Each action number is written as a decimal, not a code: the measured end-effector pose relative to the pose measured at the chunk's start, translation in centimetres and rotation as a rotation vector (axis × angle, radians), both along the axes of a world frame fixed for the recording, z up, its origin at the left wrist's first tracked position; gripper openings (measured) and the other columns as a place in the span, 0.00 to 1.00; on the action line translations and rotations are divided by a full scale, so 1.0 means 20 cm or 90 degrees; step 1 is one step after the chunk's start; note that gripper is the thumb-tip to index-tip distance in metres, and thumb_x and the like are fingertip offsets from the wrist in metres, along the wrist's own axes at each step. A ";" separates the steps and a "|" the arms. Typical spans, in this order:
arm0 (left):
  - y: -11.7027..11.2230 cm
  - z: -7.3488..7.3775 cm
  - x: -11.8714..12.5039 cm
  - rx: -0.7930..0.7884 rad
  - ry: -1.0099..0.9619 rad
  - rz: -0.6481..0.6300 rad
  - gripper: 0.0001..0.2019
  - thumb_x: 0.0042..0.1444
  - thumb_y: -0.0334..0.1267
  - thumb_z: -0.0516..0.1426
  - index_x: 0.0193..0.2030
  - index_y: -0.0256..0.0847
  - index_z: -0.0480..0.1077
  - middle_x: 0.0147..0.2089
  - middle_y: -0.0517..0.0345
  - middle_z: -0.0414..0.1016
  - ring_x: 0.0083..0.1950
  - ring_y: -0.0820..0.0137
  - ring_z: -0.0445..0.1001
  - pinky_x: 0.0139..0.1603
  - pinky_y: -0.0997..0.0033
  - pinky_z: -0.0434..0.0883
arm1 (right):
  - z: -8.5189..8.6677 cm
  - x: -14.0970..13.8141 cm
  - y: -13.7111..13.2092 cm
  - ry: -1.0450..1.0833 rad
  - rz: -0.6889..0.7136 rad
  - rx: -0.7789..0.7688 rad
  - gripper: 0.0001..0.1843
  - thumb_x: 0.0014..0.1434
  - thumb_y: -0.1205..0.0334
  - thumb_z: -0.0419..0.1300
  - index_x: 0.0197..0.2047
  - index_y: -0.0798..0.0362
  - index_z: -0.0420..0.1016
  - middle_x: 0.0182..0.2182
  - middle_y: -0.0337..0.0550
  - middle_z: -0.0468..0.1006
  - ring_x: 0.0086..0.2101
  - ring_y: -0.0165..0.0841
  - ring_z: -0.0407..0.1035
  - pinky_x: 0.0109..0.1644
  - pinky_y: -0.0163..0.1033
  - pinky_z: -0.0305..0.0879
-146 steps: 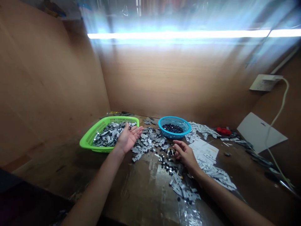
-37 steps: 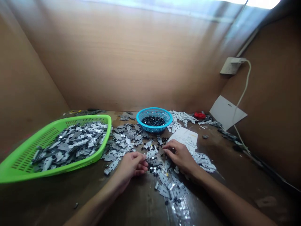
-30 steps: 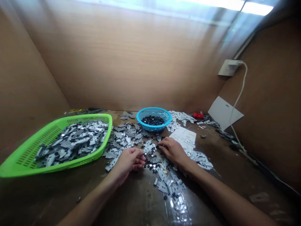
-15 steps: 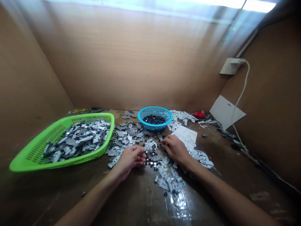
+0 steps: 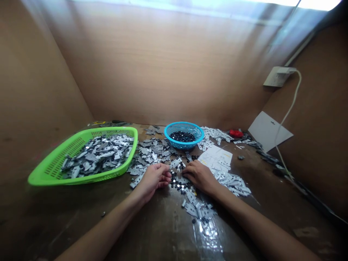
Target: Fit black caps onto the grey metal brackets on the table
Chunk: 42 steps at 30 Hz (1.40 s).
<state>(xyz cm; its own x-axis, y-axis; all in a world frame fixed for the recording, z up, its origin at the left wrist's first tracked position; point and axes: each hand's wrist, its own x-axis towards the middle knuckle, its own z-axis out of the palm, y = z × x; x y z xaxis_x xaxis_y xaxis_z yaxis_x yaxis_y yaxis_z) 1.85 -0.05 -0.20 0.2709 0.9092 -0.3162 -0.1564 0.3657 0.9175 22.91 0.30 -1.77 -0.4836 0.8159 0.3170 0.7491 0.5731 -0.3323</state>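
My left hand [image 5: 153,178] rests on the table with its fingers curled in, pinching a small grey part I cannot name. My right hand [image 5: 198,175] lies knuckles up beside it, fingertips pressed down among small black round pieces [image 5: 178,184] and grey metal parts [image 5: 152,154]. The two hands almost meet over this scatter. More grey parts [image 5: 197,209] lie just in front of my right wrist. A green basket [image 5: 49,170] at the left is filled with grey parts. Behind the hands stands a blue basket [image 5: 172,127] holding black round pieces.
White flat pieces [image 5: 232,180] and a white sheet [image 5: 214,156] lie right of my right hand. A red object [image 5: 235,133] sits at the back right. A white card [image 5: 268,131] leans on the right wall under a socket [image 5: 277,75] with a cable [image 5: 284,119].
The view has shifted, so the baskets sit further right in the picture. My left hand went from open and raised by the green basket to curled on the table. The right hand drew closer to it.
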 end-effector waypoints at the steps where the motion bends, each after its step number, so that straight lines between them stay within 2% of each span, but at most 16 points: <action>1: 0.00 0.00 0.00 0.000 -0.001 -0.001 0.12 0.48 0.44 0.58 0.31 0.37 0.64 0.27 0.58 0.70 0.24 0.77 0.69 0.24 0.80 0.65 | 0.00 0.00 0.01 0.005 -0.004 -0.002 0.07 0.57 0.62 0.56 0.37 0.48 0.75 0.33 0.42 0.72 0.38 0.33 0.64 0.42 0.37 0.60; 5: 0.00 0.00 0.00 -0.002 -0.009 0.006 0.12 0.47 0.44 0.59 0.32 0.37 0.64 0.27 0.58 0.70 0.24 0.78 0.69 0.24 0.80 0.66 | 0.01 0.02 0.02 0.075 -0.001 -0.023 0.07 0.57 0.62 0.56 0.36 0.50 0.75 0.33 0.42 0.72 0.38 0.33 0.65 0.43 0.38 0.60; 8: 0.00 -0.01 0.00 -0.004 -0.009 0.002 0.13 0.47 0.44 0.59 0.31 0.37 0.64 0.27 0.57 0.70 0.24 0.77 0.69 0.24 0.80 0.66 | 0.03 0.04 0.02 0.241 -0.026 -0.074 0.08 0.56 0.60 0.57 0.35 0.52 0.75 0.38 0.44 0.71 0.40 0.33 0.65 0.45 0.38 0.60; 10: 0.00 -0.01 0.00 -0.005 -0.006 -0.008 0.12 0.48 0.44 0.58 0.32 0.37 0.64 0.28 0.57 0.71 0.24 0.77 0.70 0.24 0.79 0.66 | 0.04 0.06 0.03 0.387 -0.061 -0.172 0.10 0.54 0.56 0.58 0.34 0.53 0.75 0.37 0.44 0.71 0.38 0.32 0.66 0.42 0.37 0.62; 14: -0.01 -0.01 0.01 -0.020 0.000 -0.021 0.13 0.47 0.44 0.59 0.31 0.37 0.64 0.28 0.56 0.71 0.24 0.76 0.70 0.24 0.79 0.66 | 0.03 0.11 0.03 0.687 -0.093 -0.491 0.16 0.53 0.52 0.59 0.40 0.54 0.71 0.29 0.40 0.71 0.26 0.27 0.65 0.29 0.32 0.64; 15: -0.01 -0.01 0.01 -0.027 0.005 -0.022 0.13 0.46 0.44 0.59 0.31 0.37 0.64 0.27 0.56 0.71 0.24 0.76 0.70 0.24 0.78 0.67 | 0.03 0.12 0.03 0.740 -0.090 -0.543 0.16 0.52 0.53 0.60 0.41 0.54 0.71 0.29 0.40 0.71 0.25 0.26 0.65 0.28 0.32 0.64; 17: -0.02 0.00 0.01 -0.034 0.017 -0.030 0.14 0.46 0.45 0.59 0.30 0.36 0.64 0.28 0.55 0.72 0.24 0.76 0.70 0.25 0.78 0.67 | 0.03 0.13 0.04 0.795 -0.086 -0.586 0.15 0.51 0.55 0.62 0.40 0.55 0.71 0.30 0.41 0.71 0.25 0.25 0.65 0.29 0.30 0.65; 21: -0.03 0.00 0.02 -0.031 0.045 -0.057 0.14 0.45 0.45 0.59 0.31 0.36 0.66 0.29 0.54 0.73 0.25 0.76 0.71 0.26 0.78 0.67 | 0.06 0.12 0.02 0.765 -0.107 -0.504 0.13 0.49 0.57 0.64 0.36 0.55 0.72 0.29 0.40 0.73 0.27 0.25 0.67 0.32 0.31 0.66; 25: -0.06 0.00 0.03 -0.037 0.086 -0.109 0.14 0.44 0.46 0.59 0.29 0.35 0.67 0.28 0.54 0.73 0.24 0.76 0.71 0.24 0.78 0.66 | 0.13 0.06 -0.06 0.539 -0.085 -0.297 0.11 0.52 0.55 0.60 0.34 0.54 0.74 0.28 0.42 0.75 0.30 0.32 0.69 0.36 0.38 0.66; 28: -0.08 -0.01 0.04 -0.033 0.107 -0.140 0.13 0.44 0.45 0.59 0.28 0.35 0.67 0.26 0.54 0.73 0.23 0.76 0.70 0.23 0.78 0.66 | 0.16 -0.01 -0.12 0.376 -0.018 -0.111 0.06 0.53 0.59 0.60 0.33 0.51 0.76 0.35 0.44 0.74 0.38 0.34 0.67 0.45 0.42 0.63; 30: -0.09 -0.01 0.05 -0.028 0.113 -0.148 0.13 0.44 0.44 0.58 0.28 0.35 0.68 0.26 0.54 0.73 0.23 0.76 0.70 0.23 0.78 0.66 | 0.15 -0.04 -0.14 0.303 0.014 -0.050 0.04 0.53 0.61 0.60 0.33 0.48 0.77 0.38 0.43 0.72 0.42 0.35 0.65 0.47 0.43 0.61; 36: -0.08 -0.01 0.05 -0.038 0.085 -0.141 0.12 0.45 0.44 0.58 0.27 0.34 0.67 0.26 0.54 0.73 0.22 0.77 0.69 0.24 0.79 0.65 | 0.09 -0.08 -0.15 0.205 0.042 -0.006 0.06 0.53 0.64 0.61 0.35 0.46 0.76 0.43 0.43 0.71 0.46 0.37 0.61 0.49 0.47 0.59; 42: -0.08 0.00 0.05 -0.044 0.077 -0.133 0.13 0.43 0.45 0.59 0.27 0.34 0.68 0.26 0.53 0.73 0.23 0.77 0.69 0.23 0.79 0.65 | 0.11 -0.07 -0.16 0.226 0.050 -0.003 0.08 0.53 0.64 0.60 0.39 0.47 0.75 0.44 0.45 0.70 0.47 0.38 0.62 0.49 0.47 0.59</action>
<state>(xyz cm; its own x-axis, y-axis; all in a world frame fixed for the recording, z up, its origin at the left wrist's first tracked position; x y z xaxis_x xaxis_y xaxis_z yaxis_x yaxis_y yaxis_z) 2.80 -1.61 -0.29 0.4080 0.8123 -0.4168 0.0383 0.4409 0.8968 21.45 -2.82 0.37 -0.4050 0.7824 0.4731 0.5399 0.6222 -0.5670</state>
